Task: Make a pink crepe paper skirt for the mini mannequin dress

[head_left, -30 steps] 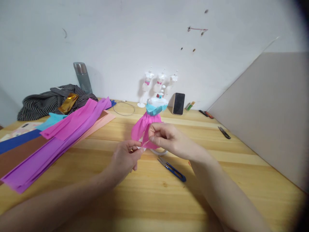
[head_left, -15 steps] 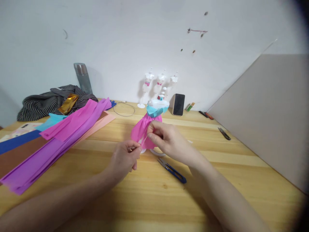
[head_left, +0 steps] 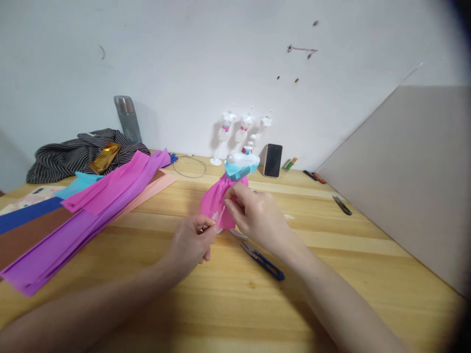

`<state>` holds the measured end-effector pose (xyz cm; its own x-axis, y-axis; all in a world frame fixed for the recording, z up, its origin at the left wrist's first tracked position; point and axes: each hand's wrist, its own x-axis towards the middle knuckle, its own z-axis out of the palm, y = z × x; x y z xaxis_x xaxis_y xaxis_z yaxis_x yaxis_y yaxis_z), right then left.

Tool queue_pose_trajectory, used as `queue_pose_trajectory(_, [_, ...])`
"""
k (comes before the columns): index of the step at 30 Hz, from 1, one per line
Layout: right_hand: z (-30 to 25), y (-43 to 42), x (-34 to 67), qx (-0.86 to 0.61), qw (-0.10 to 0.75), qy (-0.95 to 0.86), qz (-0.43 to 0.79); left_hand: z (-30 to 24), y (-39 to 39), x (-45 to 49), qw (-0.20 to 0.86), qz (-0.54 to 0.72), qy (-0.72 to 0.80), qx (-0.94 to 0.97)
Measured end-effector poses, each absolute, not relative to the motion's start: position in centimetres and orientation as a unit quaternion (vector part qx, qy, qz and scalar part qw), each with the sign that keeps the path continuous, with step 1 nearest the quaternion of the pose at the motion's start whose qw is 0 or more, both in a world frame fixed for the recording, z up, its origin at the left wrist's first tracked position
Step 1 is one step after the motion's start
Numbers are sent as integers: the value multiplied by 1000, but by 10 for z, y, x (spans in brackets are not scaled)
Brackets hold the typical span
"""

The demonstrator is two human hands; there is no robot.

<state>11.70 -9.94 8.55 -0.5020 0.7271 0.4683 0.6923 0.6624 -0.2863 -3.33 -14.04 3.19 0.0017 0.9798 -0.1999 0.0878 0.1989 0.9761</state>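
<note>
A small white mannequin (head_left: 243, 159) stands in the middle of the table, tilted in view, with a light-blue paper band round its chest. Below that hangs a gathered pink crepe paper skirt (head_left: 213, 196). My left hand (head_left: 193, 238) pinches the skirt's lower front edge between thumb and index finger. Higher up and to the right, my right hand (head_left: 253, 211) is closed in a pinch on the front of the same skirt, covering part of it. The exact bit of paper between the fingertips is too small to make out. Navy thread snips (head_left: 270, 267) lie just below my right hand.
Folded crepe paper strips (head_left: 84, 235) spread over the left side, near a striped cloth (head_left: 62, 159) and a flask (head_left: 128, 120). Three small mannequins (head_left: 245, 122) stand by the wall. A phone (head_left: 273, 160) leans there. A cutter (head_left: 342, 205) lies at right.
Both hands keep their pinch in almost the same place. The view has shifted slightly, and my right hand sits a little lower over the skirt.
</note>
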Motion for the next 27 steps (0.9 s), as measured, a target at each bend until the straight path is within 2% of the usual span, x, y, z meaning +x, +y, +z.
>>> queue_pose_trajectory(4, [86, -100, 117, -414, 303, -858, 26, 32, -141, -32, 533, 428, 562, 465])
queue_pose_trajectory(8, [90, -106, 116, -398, 386, -830, 53, 32, -141, -32, 546, 436, 553, 454])
queue_pose_trajectory(11, [96, -112, 121, -382, 462, -790, 133, 33, -141, -34, 585, 441, 521, 437])
queue_pose_trajectory(13, [102, -116, 126, -368, 475, -767, 227, 33, -140, -35, 611, 445, 500, 423])
queue_pose_trajectory(15, [111, -119, 132, -341, 433, -762, 339, 33, -139, -36, 631, 448, 486, 406])
queue_pose_trajectory(16, [115, -119, 135, -317, 385, -773, 392, 33, -139, -37, 640, 448, 481, 398])
queue_pose_trajectory(17, [118, -119, 137, -290, 316, -792, 436, 34, -139, -37, 648, 446, 477, 392])
queue_pose_trajectory(19, [120, -117, 138, -235, 126, -830, 490, 35, -139, -38, 659, 442, 470, 386])
queue_pose_trajectory(21, [110, -114, 136, -206, -61, -842, 495, 37, -140, -38, 664, 438, 469, 384])
queue_pose_trajectory(22, [101, -113, 134, -209, -108, -844, 481, 38, -140, -39, 665, 435, 470, 384])
queue_pose_trajectory(24, [77, -112, 127, -252, -69, -845, 467, 39, -140, -39, 670, 426, 469, 387])
queue_pose_trajectory(27, [42, -113, 117, -341, 57, -747, 568, 39, -139, -40, 680, 416, 460, 392])
